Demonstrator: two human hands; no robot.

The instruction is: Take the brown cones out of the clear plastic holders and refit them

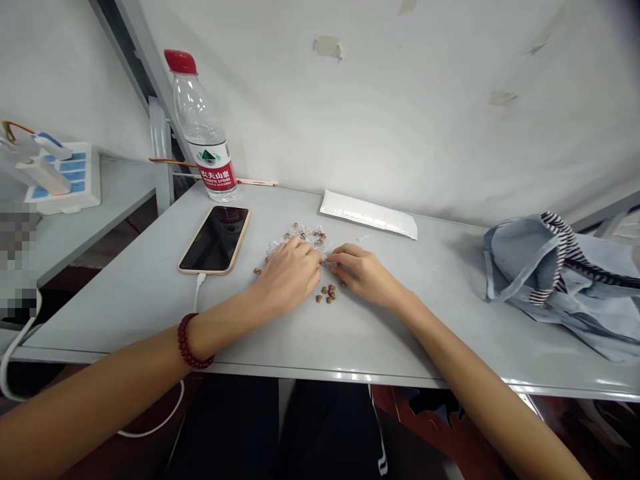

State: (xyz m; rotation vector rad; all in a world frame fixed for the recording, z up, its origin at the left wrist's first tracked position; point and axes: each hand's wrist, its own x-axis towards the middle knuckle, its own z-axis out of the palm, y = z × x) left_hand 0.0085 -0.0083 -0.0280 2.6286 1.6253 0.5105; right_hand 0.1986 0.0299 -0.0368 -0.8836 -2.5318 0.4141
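Both my hands rest on the grey table (410,320), fingertips meeting near the middle. My left hand (290,277), with a dark red bead bracelet (190,343) on its wrist, has its fingers curled and pinched. My right hand (365,273) is pinched too, fingertips touching the left's. What they pinch is too small to name. A small heap of brown pieces (327,293) lies just below the fingertips. More brown pieces in clear wrappers (305,237) lie scattered just beyond the hands.
A phone (216,239) lies face up at the left, plugged into a white cable (199,283). A water bottle with a red cap (203,127) stands behind it. A white packet (369,213) lies by the wall. Folded blue and striped cloth (555,273) fills the right.
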